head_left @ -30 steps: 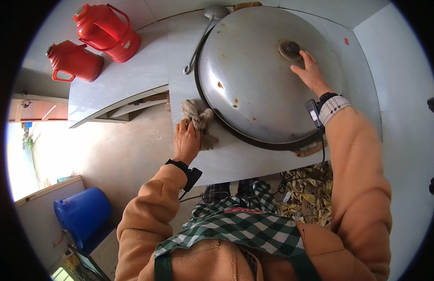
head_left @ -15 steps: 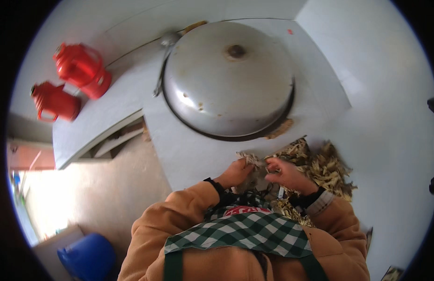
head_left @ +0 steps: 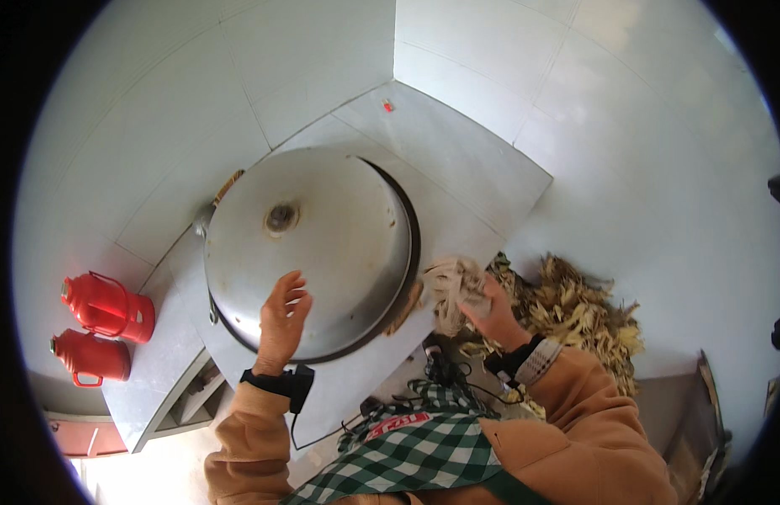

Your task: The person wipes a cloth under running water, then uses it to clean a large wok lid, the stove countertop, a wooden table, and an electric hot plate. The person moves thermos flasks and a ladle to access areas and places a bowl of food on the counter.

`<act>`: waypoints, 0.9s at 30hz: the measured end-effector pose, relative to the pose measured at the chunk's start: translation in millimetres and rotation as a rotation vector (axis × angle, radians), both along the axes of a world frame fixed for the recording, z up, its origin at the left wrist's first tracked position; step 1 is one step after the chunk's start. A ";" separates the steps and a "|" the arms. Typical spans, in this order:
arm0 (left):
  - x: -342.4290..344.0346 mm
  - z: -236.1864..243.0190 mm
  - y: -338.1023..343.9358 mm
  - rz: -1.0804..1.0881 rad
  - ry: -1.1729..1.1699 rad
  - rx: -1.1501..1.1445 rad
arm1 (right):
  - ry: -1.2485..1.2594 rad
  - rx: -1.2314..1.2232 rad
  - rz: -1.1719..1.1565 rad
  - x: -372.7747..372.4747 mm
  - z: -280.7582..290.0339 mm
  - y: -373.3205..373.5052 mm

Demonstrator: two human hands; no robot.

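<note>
A large dented metal lid (head_left: 331, 236) with a dark knob (head_left: 281, 216) covers a wide dark pot sunk in the tiled stove top (head_left: 457, 177). My left hand (head_left: 282, 316) is raised over the lid's front part, fingers loosely curled and apart, holding nothing. In my right hand (head_left: 497, 307) is a crumpled, dirty pale cloth (head_left: 449, 282), held beside the pot's right-hand padded handle (head_left: 403, 307). A metal ladle (head_left: 202, 223) lies along the lid's left side, largely hidden by it.
Two red flasks (head_left: 100, 299) (head_left: 91, 358) stand on the left counter above an open recess. Dry husks (head_left: 588, 328) are heaped at the lower right. Tiled walls (head_left: 626, 151) meet behind the stove. A small red item (head_left: 387, 104) lies near the corner. Cables hang by my wrists.
My view has turned right. My right hand left the knob and now holds the cloth, which was under my left hand earlier. My left hand has let go and moved over the lid.
</note>
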State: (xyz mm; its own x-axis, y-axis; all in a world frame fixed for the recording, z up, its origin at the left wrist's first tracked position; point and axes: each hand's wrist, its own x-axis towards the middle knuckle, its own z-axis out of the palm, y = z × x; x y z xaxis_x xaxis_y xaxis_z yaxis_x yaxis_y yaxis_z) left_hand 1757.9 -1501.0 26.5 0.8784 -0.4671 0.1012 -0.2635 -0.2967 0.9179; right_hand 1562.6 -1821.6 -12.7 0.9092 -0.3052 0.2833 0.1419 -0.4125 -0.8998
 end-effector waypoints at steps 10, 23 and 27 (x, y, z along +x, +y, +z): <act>159.0 -28.1 -79.3 0.510 -0.376 0.708 | 0.505 -0.832 0.217 79.5 -123.6 -136.7; 208.1 -65.9 -92.4 0.410 -0.347 0.914 | 0.772 -0.935 0.253 346.1 -103.3 -273.2; 209.0 -65.7 -97.5 0.429 -0.380 0.946 | 0.774 -1.011 0.391 431.4 -116.2 -252.7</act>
State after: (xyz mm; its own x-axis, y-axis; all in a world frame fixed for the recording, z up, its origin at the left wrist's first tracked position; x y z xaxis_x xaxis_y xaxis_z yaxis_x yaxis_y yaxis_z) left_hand 1966.9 -1598.5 -39.2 0.9734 -0.1624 0.1615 -0.1873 -0.9703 0.1533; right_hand 1994.0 -2074.3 -128.9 0.9165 0.0480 -0.3972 -0.0024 -0.9921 -0.1254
